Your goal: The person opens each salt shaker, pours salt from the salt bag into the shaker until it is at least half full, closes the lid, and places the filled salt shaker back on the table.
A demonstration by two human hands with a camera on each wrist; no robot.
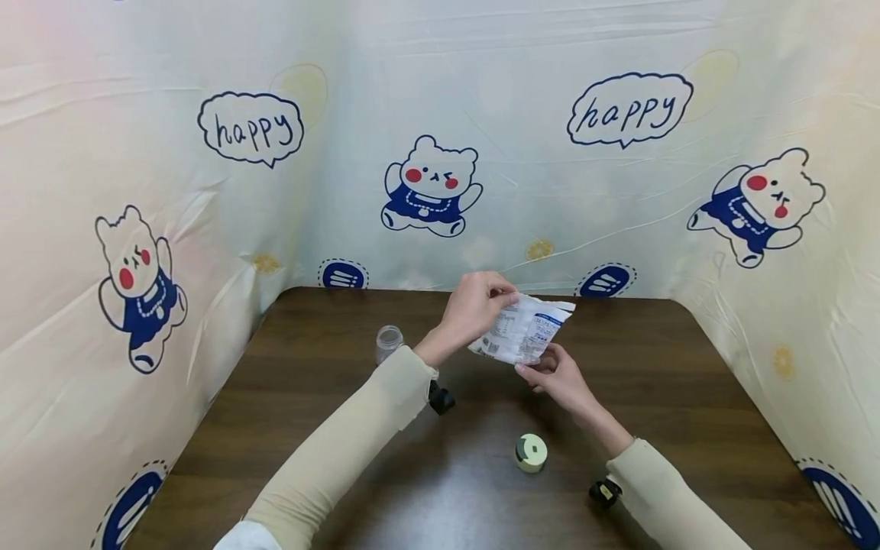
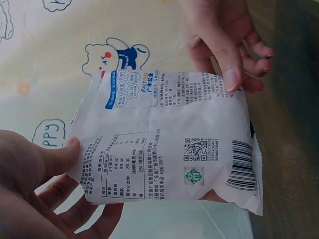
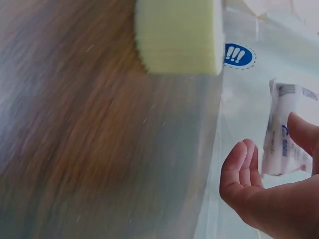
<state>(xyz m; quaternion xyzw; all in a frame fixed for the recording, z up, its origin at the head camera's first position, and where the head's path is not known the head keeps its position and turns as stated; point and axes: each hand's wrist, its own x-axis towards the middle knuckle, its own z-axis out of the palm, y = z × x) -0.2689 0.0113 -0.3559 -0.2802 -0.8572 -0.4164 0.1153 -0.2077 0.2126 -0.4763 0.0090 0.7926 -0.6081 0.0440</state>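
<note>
One white packet, held above the worktop: left hand pinching its edge; right hand at its lower edge, thumb and fingers apart. One clear jar, one round pale-yellow piece. Dark wood-grain; fabric walls, three bears.

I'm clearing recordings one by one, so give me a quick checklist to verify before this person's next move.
1. Left hand holding the printed bag: ok, thumb and fingers at its edge.
2. Right hand grip: cannot tell; it meets the bag, but whether it pinches or merely touches is unclear.
3. Bag opened: cannot tell; no opening shows.
4. Clear jar upright: ok, partly behind the left sleeve.
5. Pale cap off the jar: ok, on the table.
</note>
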